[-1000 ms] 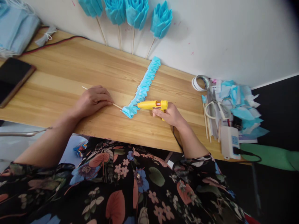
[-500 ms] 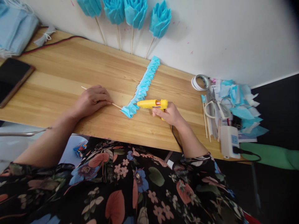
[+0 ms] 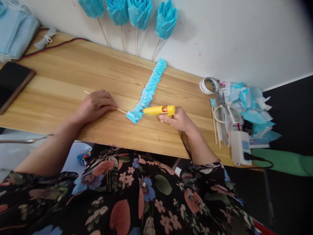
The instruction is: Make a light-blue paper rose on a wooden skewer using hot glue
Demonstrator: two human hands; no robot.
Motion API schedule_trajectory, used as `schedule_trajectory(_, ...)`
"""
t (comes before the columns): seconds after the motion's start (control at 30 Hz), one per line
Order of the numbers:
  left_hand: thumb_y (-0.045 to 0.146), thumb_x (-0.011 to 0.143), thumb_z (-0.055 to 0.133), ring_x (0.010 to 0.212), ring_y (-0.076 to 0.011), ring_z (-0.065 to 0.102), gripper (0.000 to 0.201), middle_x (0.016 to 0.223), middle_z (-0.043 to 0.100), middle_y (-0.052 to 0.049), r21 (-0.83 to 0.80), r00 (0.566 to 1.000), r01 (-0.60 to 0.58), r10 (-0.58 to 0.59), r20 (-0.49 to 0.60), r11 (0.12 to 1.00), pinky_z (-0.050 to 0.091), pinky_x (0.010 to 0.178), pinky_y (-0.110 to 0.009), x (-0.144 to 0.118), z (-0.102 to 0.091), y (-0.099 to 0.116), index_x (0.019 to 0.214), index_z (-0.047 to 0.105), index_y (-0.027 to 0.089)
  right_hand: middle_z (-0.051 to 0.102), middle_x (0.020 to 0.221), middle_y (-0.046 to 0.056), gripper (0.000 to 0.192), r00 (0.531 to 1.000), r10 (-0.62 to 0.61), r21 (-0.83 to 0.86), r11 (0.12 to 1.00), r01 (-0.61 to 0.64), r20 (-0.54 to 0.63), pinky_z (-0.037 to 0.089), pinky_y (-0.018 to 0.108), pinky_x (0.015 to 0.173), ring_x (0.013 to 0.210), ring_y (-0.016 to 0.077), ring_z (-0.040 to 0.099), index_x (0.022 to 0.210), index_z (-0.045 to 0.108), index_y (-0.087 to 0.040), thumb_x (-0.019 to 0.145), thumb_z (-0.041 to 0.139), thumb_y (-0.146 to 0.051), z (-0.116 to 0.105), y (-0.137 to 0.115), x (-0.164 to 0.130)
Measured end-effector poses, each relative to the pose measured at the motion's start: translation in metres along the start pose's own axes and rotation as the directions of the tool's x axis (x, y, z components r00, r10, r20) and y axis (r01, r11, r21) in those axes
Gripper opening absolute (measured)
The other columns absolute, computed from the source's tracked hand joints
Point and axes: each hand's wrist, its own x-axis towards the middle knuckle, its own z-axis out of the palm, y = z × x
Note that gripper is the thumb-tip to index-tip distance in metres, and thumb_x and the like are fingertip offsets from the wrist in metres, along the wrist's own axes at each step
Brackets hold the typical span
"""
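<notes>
Four flowers [image 3: 139,15] along, apparently, towards eleven o'clock, pinching a stick [image 3: 121,111] at nine with left fingers [image 3: 106,100], gripping a glue gun [image 3: 156,110] with right fingers [image 3: 166,119], leaving the pleated strip [image 3: 149,91] flat towards twelve.

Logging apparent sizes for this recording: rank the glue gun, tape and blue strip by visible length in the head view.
Longest to shortest:
1. Blue strip
2. Glue gun, gripped by the right hand
3. Tape

Glossy plastic glue gun [image 3: 155,110], matt fabric-like folded strip [image 3: 149,90]
Smooth, wood-grained tabletop [image 3: 68,68] with a faint sheen; the stick [image 3: 121,111] bare wood.
</notes>
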Motion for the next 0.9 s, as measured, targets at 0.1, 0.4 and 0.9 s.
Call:
schedule_trajectory(0.1,0.037,0.105,0.062,0.089,-0.0251,0.066,0.024,0.092,0.075,-0.006,-0.008,1.000,0.017,-0.017,0.017,1.000,0.050,0.082,-0.038,-0.001,0.000,-0.001,0.091,0.079,0.027,0.073,0.071,0.001,0.046,1.000,-0.001,-0.019,1.000,0.001,0.023,0.046,0.027,0.065,0.066,0.0145,0.063,0.073,0.069,-0.020,0.093,0.070,-0.062,-0.003,0.001,-0.001)
schedule_trajectory(0.4,0.039,0.106,0.061,0.088,-0.0248,0.067,0.026,0.091,0.075,-0.006,-0.011,1.000,0.017,-0.017,0.001,1.000,0.050,0.080,-0.038,0.000,0.000,0.001,0.090,0.078,0.028,0.072,0.068,0.001,0.048,0.999,-0.046,0.042,0.998,0.044,0.027,0.045,0.026,0.060,0.060,0.0126,0.059,0.074,0.070,-0.020,0.096,0.065,-0.062,-0.007,-0.003,0.000)
schedule_trajectory(0.9,0.041,0.107,0.061,0.086,-0.0238,0.067,0.030,0.089,0.075,-0.007,-0.001,1.000,-0.015,0.015,-0.027,1.000,0.050,0.078,-0.038,0.001,0.000,0.002,0.089,0.079,0.024,0.074,0.072,0.003,0.050,0.999,-0.051,0.075,0.996,0.050,0.014,0.047,0.027,0.066,0.065,0.0133,0.064,0.076,0.073,-0.019,0.096,0.065,-0.064,0.005,0.001,0.006)
